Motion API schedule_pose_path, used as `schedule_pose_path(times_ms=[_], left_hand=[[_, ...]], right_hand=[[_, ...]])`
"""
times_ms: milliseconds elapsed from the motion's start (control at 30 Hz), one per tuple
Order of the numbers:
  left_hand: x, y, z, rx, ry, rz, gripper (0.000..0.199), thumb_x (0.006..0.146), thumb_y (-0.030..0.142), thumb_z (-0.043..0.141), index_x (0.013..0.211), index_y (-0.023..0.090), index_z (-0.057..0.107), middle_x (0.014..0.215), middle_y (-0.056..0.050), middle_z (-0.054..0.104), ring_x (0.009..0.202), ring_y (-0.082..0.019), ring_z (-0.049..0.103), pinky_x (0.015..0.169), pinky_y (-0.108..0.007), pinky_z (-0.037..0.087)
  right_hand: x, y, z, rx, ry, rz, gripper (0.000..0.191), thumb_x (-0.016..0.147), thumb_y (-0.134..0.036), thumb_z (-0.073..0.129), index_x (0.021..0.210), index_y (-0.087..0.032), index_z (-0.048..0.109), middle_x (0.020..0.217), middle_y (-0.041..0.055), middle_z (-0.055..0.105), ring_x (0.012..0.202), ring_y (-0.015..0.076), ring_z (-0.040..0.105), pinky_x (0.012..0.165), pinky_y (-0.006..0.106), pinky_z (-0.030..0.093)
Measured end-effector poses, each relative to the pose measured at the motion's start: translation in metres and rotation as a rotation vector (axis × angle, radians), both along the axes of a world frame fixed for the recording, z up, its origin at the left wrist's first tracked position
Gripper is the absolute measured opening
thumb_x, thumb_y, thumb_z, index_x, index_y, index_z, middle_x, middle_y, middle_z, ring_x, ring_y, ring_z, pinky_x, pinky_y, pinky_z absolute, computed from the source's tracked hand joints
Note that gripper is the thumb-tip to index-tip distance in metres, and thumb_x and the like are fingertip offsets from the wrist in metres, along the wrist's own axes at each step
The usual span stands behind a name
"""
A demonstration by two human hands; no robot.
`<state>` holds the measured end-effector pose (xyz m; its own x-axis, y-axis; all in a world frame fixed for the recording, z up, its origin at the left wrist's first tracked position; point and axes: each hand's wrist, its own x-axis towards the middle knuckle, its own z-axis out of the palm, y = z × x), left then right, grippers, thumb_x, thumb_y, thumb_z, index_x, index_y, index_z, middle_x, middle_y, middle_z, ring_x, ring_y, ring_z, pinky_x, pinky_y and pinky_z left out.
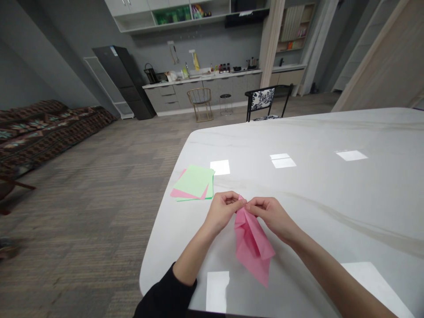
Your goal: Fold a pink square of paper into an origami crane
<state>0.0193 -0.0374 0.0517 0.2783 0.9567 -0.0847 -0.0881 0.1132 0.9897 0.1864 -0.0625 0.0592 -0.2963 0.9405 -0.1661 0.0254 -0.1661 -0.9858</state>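
A sheet of pink paper [253, 243], creased and gathered into folds, hangs from between my two hands above the white table. My left hand [225, 210] pinches its narrow top end between thumb and fingers. Right beside it, my right hand [270, 214] pinches the same end, and the thumbs nearly meet there. The lower part of the paper fans out toward me in loose, pointed folds. Part of the gathered end is hidden by my fingers.
Green and pink paper sheets [194, 182] lie in a loose stack near the left edge of the glossy white table [318, 194]. A black-framed chair [263, 100] stands at the far side. Beyond are a gold chair [199, 98], a stool [225, 97] and a kitchen counter [185, 90].
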Motion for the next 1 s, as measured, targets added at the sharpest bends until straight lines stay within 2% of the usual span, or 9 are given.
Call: schedule_pose_path(times_ms=[267,400,600,867,1000], left_hand=[[0.0024,-0.0006,-0.0032,0.016,-0.008,0.094,0.020,0.069,0.028,0.076,0.063,0.013,0.064,0.063,-0.001,0.060,0.061,-0.010,0.050,0.060,-0.024,0.038],[0.0033,-0.0003,-0.0053,-0.014,-0.052,0.087,0.020,0.069,0.027,0.076,0.063,0.013,0.063,0.063,0.000,0.060,0.061,-0.010,0.051,0.061,-0.024,0.039],[0.0036,-0.0011,-0.0069,-0.067,-0.107,0.064,0.021,0.066,0.025,0.078,0.064,0.013,0.062,0.065,-0.001,0.062,0.064,-0.011,0.054,0.064,-0.025,0.041],[0.0045,-0.0006,-0.0066,-0.058,-0.144,0.099,0.022,0.072,0.027,0.074,0.061,0.014,0.060,0.054,0.004,0.051,0.053,-0.006,0.042,0.055,-0.022,0.035],[0.0075,-0.0029,-0.0052,-0.071,-0.144,0.103,0.020,0.070,0.027,0.076,0.063,0.014,0.062,0.059,0.001,0.058,0.056,-0.008,0.049,0.057,-0.023,0.038]], right_hand=[[-0.0010,0.0004,0.0004,0.017,-0.022,0.002,0.026,0.085,-0.037,0.058,0.071,-0.016,0.066,0.066,-0.0007,0.056,0.061,0.0125,0.046,0.059,0.027,0.035],[-0.0017,0.0004,0.0006,0.047,-0.066,-0.022,0.026,0.084,-0.037,0.059,0.071,-0.016,0.066,0.067,-0.0003,0.058,0.063,0.0130,0.048,0.060,0.027,0.036],[-0.0027,0.0009,-0.0033,0.093,-0.045,-0.071,0.021,0.082,-0.036,0.062,0.074,-0.017,0.069,0.076,0.0023,0.066,0.075,0.0171,0.056,0.070,0.029,0.042],[-0.0037,-0.0002,0.0004,0.100,-0.058,-0.065,0.019,0.082,-0.031,0.061,0.071,-0.017,0.069,0.071,0.0009,0.064,0.069,0.0148,0.053,0.066,0.027,0.040],[-0.0046,0.0000,-0.0022,0.097,-0.032,-0.101,0.017,0.081,-0.032,0.063,0.074,-0.017,0.069,0.078,0.0025,0.068,0.077,0.0174,0.058,0.072,0.029,0.043]])
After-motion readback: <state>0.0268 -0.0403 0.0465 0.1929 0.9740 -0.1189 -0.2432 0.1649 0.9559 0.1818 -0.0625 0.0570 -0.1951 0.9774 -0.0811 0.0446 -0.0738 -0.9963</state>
